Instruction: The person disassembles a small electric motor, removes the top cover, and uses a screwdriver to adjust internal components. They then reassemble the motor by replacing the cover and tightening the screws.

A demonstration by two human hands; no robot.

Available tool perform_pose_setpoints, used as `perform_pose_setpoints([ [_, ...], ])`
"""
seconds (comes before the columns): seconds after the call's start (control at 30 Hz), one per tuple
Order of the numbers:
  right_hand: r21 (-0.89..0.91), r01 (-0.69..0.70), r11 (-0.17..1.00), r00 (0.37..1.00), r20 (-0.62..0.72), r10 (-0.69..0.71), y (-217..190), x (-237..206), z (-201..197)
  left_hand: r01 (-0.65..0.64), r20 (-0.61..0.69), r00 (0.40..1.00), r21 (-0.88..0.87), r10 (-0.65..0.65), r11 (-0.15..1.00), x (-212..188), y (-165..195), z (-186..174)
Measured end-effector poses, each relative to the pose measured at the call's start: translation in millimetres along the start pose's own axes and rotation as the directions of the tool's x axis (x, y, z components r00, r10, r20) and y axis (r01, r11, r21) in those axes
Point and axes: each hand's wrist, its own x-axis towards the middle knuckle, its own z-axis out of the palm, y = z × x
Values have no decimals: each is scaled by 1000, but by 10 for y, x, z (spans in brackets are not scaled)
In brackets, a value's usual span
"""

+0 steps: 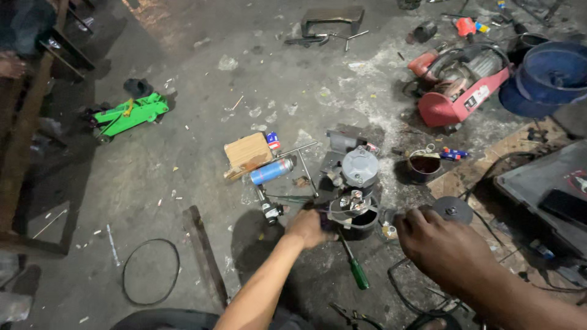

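The motor (354,205) is set on the floor (183,171), just right of the blue can (271,172). The left hand (310,228) is closed against its base, above a green screwdriver (354,266). The right hand (437,244) is held near, fingers curled, nothing gripped

Two hands show: the left hand (309,227) and the right hand (441,244). One grey motor assembly (358,189) stands on the floor. One green-handled screwdriver (354,266) lies by it. One blue spray can (271,172). One wooden block (247,152). One green floor jack (127,115). One red electric hoist (460,82). One dark tin can (424,166). One blue plastic tub (550,76). One black rubber ring (151,271). One grey round disc (452,209). One cross-shaped wheel wrench (345,38). One small metal stool (333,17).
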Motion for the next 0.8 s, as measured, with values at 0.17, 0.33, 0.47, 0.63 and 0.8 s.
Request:
perform_pose_setpoints([
  [0.17, -8, 17, 1000, 998, 69, -16, -64, 108, 2, 24, -366, 931, 13, -18, 1000, -207, 11, 74],
  [0.33, -88, 81, 993, 976, -196, -97, -89, 228, 47, -351, -704, 614, 161, 357, 922, -88, -120, 430],
  [0.47, -44, -18, 999, 1000, -22, 17, -124, 263, 38, -425, -630, 762, -313, 149, 849, -136, -242, 540],
  [0.63, -38, 14, 999, 998, -65, -17, -128, 290, -7, -176, -435, 891, -592, -128, 786, -269, -112, 349],
  [0.8, -10, -42, 999, 998, -40, 41, -125, 307, -21, -70, -671, 728, -279, -142, 958, -93, 329, 410],
])
